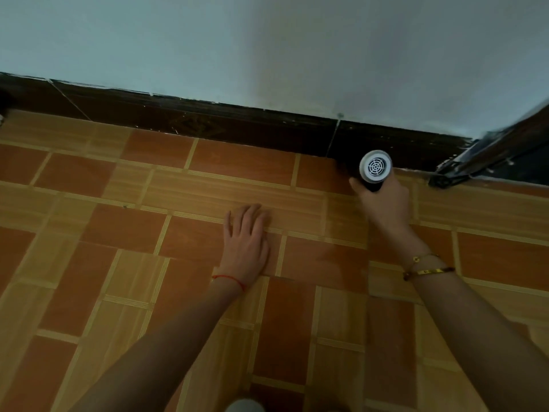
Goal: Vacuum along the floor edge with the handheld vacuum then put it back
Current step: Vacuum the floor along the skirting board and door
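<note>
My right hand [384, 200] grips the handheld vacuum [375, 168], a dark body whose round white vented end cap faces me. Its nozzle end points away from me toward the dark baseboard [237, 121] where the floor meets the wall, and is hidden behind the body. My left hand [246, 242] lies flat, fingers straight, palm down on the orange and tan tiled floor [148, 233], left of the vacuum and well short of the baseboard.
A pale blue-grey wall [267, 49] rises above the baseboard. A dark metal-edged frame [490, 150] slants in at the right, close to the vacuum. A dark object [3, 102] sits at the far left edge.
</note>
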Demonstrator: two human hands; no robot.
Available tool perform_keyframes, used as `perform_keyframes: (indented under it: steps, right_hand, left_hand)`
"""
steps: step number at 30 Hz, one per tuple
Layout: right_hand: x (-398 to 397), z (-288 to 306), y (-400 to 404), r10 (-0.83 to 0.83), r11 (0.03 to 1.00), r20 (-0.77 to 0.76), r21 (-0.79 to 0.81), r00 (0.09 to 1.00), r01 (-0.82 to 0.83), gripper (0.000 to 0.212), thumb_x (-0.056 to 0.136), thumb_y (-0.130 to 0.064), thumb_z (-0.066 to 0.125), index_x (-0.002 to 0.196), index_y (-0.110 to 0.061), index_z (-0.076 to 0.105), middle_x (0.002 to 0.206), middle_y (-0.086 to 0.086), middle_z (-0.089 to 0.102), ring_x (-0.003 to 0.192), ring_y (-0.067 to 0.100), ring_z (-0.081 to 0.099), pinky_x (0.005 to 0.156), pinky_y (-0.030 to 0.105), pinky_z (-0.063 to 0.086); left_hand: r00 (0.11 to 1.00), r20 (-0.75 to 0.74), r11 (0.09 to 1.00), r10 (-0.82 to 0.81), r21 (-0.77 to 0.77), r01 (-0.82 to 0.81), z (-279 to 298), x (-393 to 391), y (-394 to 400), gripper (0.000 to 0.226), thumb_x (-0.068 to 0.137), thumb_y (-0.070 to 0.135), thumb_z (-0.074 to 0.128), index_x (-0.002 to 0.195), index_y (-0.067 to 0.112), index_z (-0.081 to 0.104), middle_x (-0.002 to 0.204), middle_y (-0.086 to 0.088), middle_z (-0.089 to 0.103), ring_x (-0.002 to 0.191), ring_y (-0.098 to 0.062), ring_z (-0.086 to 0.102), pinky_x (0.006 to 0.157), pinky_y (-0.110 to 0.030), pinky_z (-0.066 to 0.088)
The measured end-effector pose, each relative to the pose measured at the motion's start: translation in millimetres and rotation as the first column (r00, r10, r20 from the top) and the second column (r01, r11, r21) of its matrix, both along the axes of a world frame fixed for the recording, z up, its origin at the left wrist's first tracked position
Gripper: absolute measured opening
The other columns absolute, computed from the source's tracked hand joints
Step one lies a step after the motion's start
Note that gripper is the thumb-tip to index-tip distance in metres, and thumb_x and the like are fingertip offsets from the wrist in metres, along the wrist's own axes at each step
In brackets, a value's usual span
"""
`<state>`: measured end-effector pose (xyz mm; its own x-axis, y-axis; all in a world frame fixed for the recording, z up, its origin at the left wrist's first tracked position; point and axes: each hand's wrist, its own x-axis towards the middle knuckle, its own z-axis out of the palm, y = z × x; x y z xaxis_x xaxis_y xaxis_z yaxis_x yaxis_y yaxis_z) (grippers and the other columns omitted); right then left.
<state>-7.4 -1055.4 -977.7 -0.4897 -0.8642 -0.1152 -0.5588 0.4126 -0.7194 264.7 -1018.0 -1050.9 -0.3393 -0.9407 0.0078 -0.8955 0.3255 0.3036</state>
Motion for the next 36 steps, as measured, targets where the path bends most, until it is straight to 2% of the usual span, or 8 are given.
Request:
perform_keyframes:
  steps: [7,11,16,26,30,32,36]
  right_hand:
    - [-32.4,-6.3,16.8,-0.086,0.995,-0.033,-0.055,0.996,0.084,0.066,0.083,-0.04,0.072,0.139,-0.013,0.048,0.128,0.007,0.063,0.12,0.025,0.057,0.09,0.029,0.045]
    - [-28.0,-9.1,14.5,-0.029,0.998,-0.029,-0.05,0.999,0.028,0.064,0.082,-0.041,0.073,0.136,-0.016,0.05,0.124,0.004,0.064,0.116,0.022,0.058,0.088,0.031,0.048]
    - [-24.8,-10.3,16.1,0.059,0.998,0.006,-0.006,0.998,-0.059,0.063,0.082,-0.042,0.073,0.135,-0.016,0.052,0.122,0.001,0.065,0.115,0.017,0.058,0.087,0.026,0.044]
    - [-56.8,-9.7,39.1,-0.136,0.991,-0.07,-0.007,0.988,0.136,0.061,0.083,-0.047,0.069,0.134,-0.018,0.051,0.114,0.004,0.067,0.107,0.024,0.061,0.076,0.03,0.046]
    - [-49.6,-6.1,46.3,-0.079,0.997,-0.049,0.016,0.996,0.08,0.056,0.084,-0.047,0.068,0.128,-0.017,0.055,0.11,0.001,0.068,0.101,0.019,0.062,0.071,0.027,0.046]
    - [-41.3,-4.0,52.0,-0.023,0.999,-0.014,0.031,1.0,0.024,0.053,0.084,-0.046,0.069,0.126,-0.016,0.056,0.108,-0.003,0.066,0.098,0.013,0.06,0.065,0.02,0.043]
    - [-23.3,3.0,65.0,0.119,0.99,0.034,0.07,0.992,-0.121,0.055,0.083,-0.041,0.072,0.128,-0.015,0.056,0.104,-0.007,0.063,0.096,0.008,0.057,0.065,0.011,0.038]
  left_hand:
    - [0.998,-0.045,0.999,-0.049,0.022,0.05,-8.1,-28.8,-1.6,0.049,0.093,0.028,0.034,0.141,0.017,0.042,0.15,-0.01,0.04,0.143,-0.03,0.029,0.118,-0.061,0.019]
    - [0.998,-0.044,0.999,-0.051,0.001,0.051,-11.0,-34.4,-0.9,0.05,0.093,0.028,0.034,0.141,0.016,0.044,0.149,-0.01,0.041,0.141,-0.031,0.032,0.118,-0.061,0.018]
    - [0.998,-0.048,0.999,-0.046,-0.013,0.046,-11.5,-34.1,-1.2,0.049,0.094,0.028,0.037,0.141,0.017,0.045,0.148,-0.009,0.042,0.141,-0.029,0.032,0.117,-0.061,0.019]
    - [0.997,-0.06,0.999,-0.044,-0.023,0.043,-11.6,-34.8,-0.5,0.049,0.093,0.028,0.039,0.14,0.017,0.046,0.147,-0.009,0.044,0.14,-0.029,0.034,0.117,-0.06,0.019]
    - [0.997,-0.06,0.999,-0.044,-0.024,0.043,-10.9,-34.4,-0.2,0.05,0.092,0.028,0.041,0.14,0.017,0.046,0.146,-0.009,0.044,0.14,-0.029,0.034,0.117,-0.06,0.018]
    - [0.998,-0.053,0.999,-0.043,-0.023,0.041,-10.3,-34.2,0.0,0.05,0.092,0.028,0.042,0.14,0.016,0.046,0.147,-0.009,0.044,0.14,-0.029,0.034,0.118,-0.06,0.018]
    - [0.998,-0.05,0.999,-0.041,-0.013,0.04,-8.7,-34.9,0.8,0.049,0.093,0.028,0.04,0.14,0.016,0.047,0.146,-0.009,0.044,0.14,-0.03,0.034,0.118,-0.06,0.018]
